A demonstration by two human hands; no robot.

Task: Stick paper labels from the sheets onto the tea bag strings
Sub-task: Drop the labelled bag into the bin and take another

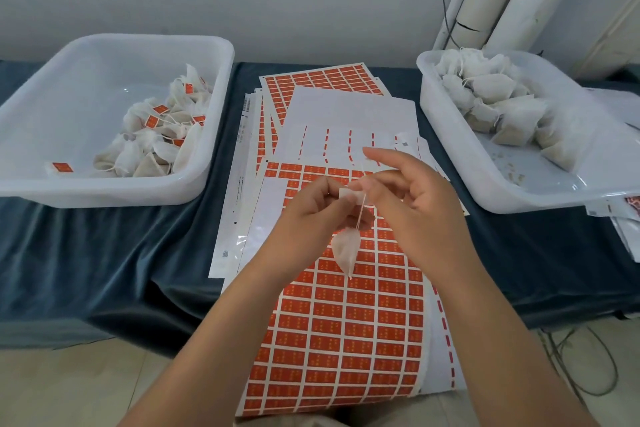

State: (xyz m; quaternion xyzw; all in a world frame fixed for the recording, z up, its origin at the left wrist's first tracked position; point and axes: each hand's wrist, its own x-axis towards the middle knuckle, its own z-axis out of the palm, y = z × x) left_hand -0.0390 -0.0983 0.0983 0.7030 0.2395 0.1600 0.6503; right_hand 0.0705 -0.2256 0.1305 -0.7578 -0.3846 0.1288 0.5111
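Folding the small white-backed paper label (347,195) squarely over the thin white string (360,215) looks like the step in hand. The left hand (311,215) has its grip pinching the label, and the right hand (412,204) has its grip pinching the string beside it. That leaves the white mesh tea bag (343,253) dangling over the orange label sheets (346,340). I'd line up both halves before pressing. The sheets overhang the near edge of the tabletop (121,253). The left translucent plastic tub (221,107) and the right translucent plastic tub (436,114) leave working room in between.

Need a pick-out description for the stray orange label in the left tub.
Start at the white plastic tub on the left of the blue-clothed table. Labelled tea bags pile against its right side. The stray orange label lies alone near the tub's near-left corner, apart from that pile.
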